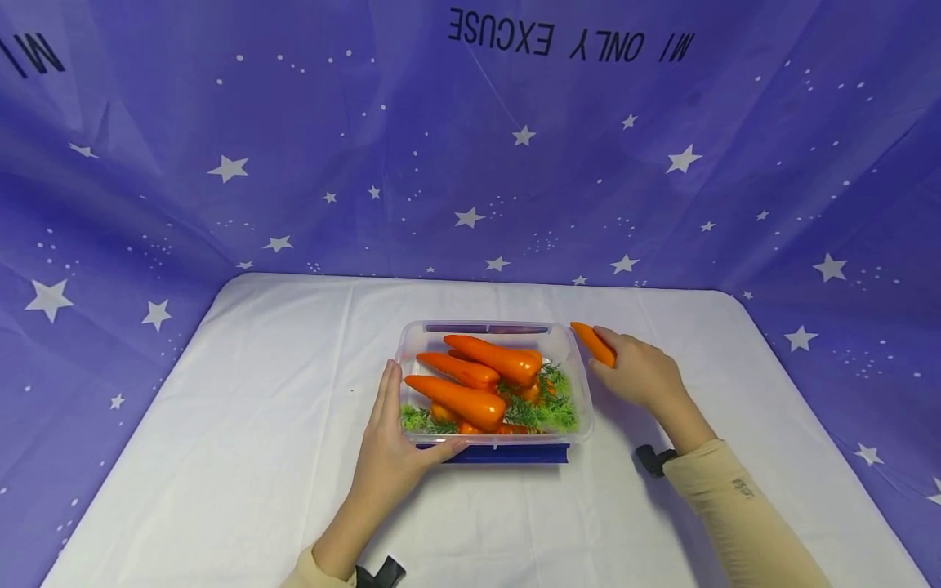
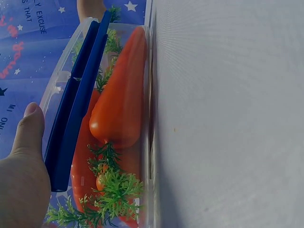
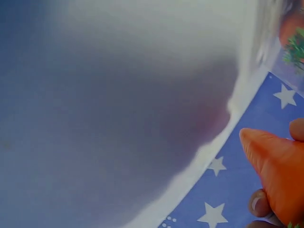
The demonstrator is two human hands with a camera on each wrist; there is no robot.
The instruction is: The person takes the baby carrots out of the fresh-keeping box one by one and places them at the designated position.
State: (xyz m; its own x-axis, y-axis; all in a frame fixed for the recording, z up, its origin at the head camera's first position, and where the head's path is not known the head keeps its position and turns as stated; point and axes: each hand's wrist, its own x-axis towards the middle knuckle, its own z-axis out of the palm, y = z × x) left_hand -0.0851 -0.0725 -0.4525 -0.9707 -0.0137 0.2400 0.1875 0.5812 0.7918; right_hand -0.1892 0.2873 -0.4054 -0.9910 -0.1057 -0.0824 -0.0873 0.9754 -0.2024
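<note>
A clear plastic box (image 1: 583,390) with blue clip flaps (image 1: 507,454) holds several orange carrots (image 1: 459,400) and their green leafy tops (image 1: 551,408). My left hand (image 1: 390,449) rests on its front left corner, fingers straight along the left wall. In the left wrist view the thumb (image 2: 29,130) lies by the rim near the blue flap (image 2: 76,104). Just off the box's right side, my right hand (image 1: 643,371) grips another carrot (image 1: 594,343) between thumb and fingers. The right wrist view shows that carrot (image 3: 280,166) with its tip free and part of its body cut off.
Under the box lies a white cloth-covered table (image 1: 243,441). A purple star-patterned curtain (image 1: 412,171) hangs behind the table and at both sides. Each wrist carries a black camera mount (image 1: 654,460).
</note>
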